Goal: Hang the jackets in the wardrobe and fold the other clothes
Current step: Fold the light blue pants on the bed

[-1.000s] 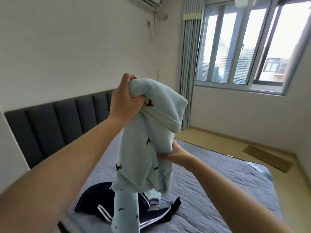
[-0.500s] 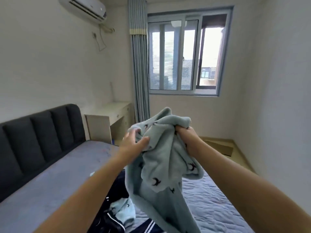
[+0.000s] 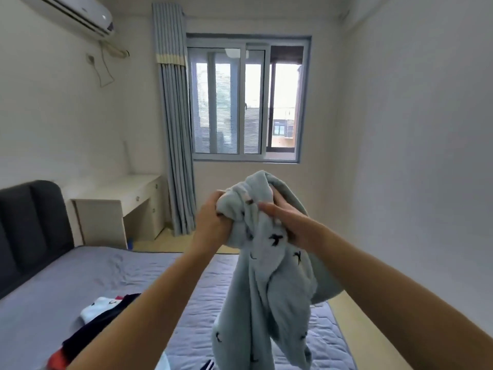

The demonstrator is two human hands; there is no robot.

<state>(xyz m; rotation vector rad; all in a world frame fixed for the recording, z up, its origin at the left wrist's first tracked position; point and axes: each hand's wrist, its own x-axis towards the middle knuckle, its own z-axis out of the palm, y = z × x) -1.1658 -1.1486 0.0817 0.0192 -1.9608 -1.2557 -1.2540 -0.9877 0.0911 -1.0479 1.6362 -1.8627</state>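
Observation:
A pale blue garment [image 3: 269, 295] printed with small dark birds hangs in the air above the bed. My left hand [image 3: 212, 222] grips a bunch of its upper edge. My right hand [image 3: 288, 222] holds the fabric right beside it, fingers curled into the cloth. The rest of the garment dangles in loose folds down past the frame's bottom edge. More clothes [image 3: 101, 324], dark navy with white and red parts, lie in a heap on the bed at the lower left, partly hidden by my left forearm.
A grey quilted bed [image 3: 133, 276] fills the lower half, with a dark padded headboard [image 3: 26, 225] at the left. A white desk [image 3: 117, 206] stands in the far corner beside a blue curtain [image 3: 176, 145] and a window [image 3: 245, 102]. Bare wall runs along the right.
The view has swung further right, toward the window. My two hands have come closer together on the top of the pale blue garment, which has bunched up between them.

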